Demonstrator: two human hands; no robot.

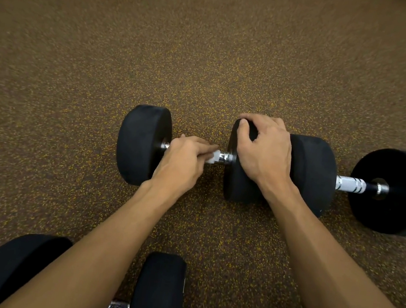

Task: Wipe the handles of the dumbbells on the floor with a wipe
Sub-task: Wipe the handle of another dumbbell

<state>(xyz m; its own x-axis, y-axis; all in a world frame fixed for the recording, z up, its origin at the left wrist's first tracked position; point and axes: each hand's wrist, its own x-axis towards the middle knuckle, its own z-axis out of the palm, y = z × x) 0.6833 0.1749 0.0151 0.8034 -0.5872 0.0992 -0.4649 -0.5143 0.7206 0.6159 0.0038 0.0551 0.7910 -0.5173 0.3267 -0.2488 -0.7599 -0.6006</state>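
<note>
Left hand [183, 161] curls round a white wipe [213, 157], pinching it onto the steel handle [225, 156] at its fingertips. Right hand [263, 148], just beside, grips the dumbbell [240, 186] end. Likely heavy and prone to roll; wipe soft; brace at the end.

Three dumbbells on a floor [208, 53], two hands on one.
The middle dumbbell [143, 144] lay ahead, a second dumbbell [350, 184] end to end on its right, a third dumbbell [158, 288] nearer, lower left. The left hand [183, 161] held a wipe [213, 157] on the middle handle; the right hand [263, 150] gripped its right weight.
</note>
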